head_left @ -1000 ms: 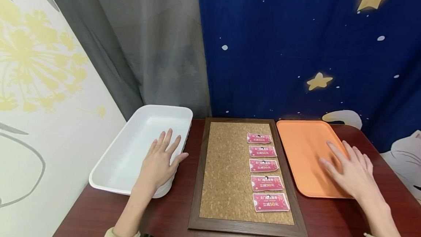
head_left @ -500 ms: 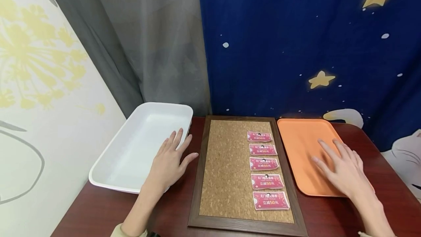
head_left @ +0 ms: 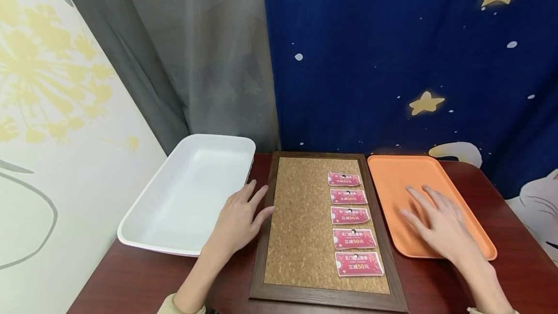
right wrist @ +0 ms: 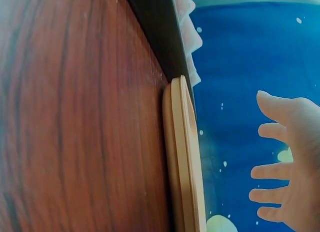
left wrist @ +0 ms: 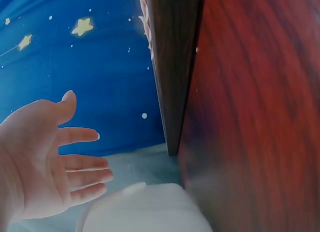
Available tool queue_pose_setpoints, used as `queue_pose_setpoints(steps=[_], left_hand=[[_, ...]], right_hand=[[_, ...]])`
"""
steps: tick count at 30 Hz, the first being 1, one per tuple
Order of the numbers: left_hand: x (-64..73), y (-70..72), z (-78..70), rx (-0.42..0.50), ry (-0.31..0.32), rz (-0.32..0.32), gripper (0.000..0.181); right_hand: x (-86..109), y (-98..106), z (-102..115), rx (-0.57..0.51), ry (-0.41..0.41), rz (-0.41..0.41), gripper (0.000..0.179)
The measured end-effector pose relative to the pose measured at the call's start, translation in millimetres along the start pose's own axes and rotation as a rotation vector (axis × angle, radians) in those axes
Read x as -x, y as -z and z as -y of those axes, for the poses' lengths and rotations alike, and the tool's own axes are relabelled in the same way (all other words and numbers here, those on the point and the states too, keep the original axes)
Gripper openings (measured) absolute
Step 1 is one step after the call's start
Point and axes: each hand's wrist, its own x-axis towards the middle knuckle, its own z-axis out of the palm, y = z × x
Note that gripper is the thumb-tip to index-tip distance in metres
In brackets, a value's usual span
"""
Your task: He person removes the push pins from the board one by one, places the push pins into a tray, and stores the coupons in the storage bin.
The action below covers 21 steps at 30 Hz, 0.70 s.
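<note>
My left hand (head_left: 237,219) is held over the gap between the white bin (head_left: 192,193) and the corkboard (head_left: 301,217), fingers spread and holding nothing. Its thumb overlaps the board's dark wooden frame (head_left: 261,270) in the head view. In the left wrist view the same hand (left wrist: 45,159) shows a bare palm. Over the orange tray (head_left: 392,178) my right hand (head_left: 444,224) hovers with spread fingers and nothing in it; the right wrist view shows this hand (right wrist: 290,167) above the tray edge (right wrist: 187,167). Several pink coupons (head_left: 359,264) are pinned down the board's right side.
Everything stands on a dark red wooden table (head_left: 131,275). A grey curtain (head_left: 218,62) and a blue star-patterned curtain (head_left: 348,62) hang right behind it. A white wall (head_left: 87,183) with a yellow flower print rises close on the left.
My left hand has moved right, from over the bin towards the corkboard frame. My right hand has drifted left over the tray. The coupons stay pinned in place.
</note>
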Motion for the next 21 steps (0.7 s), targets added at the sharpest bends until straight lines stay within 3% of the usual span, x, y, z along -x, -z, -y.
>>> queue_pose_setpoints(steps=[13, 21], left_hand=[[-2.1, -15.5, -22.2, 0.040, -0.062, 0.016, 0.048], [-2.7, -25.3, -38.3, 0.148, -0.033, 0.071, 0.038]], right_hand=[[-2.0, -2, 28, -0.081, 0.016, 0.069, 0.059], [-2.1, -7, 40, -0.136, 0.007, 0.104, 0.056]])
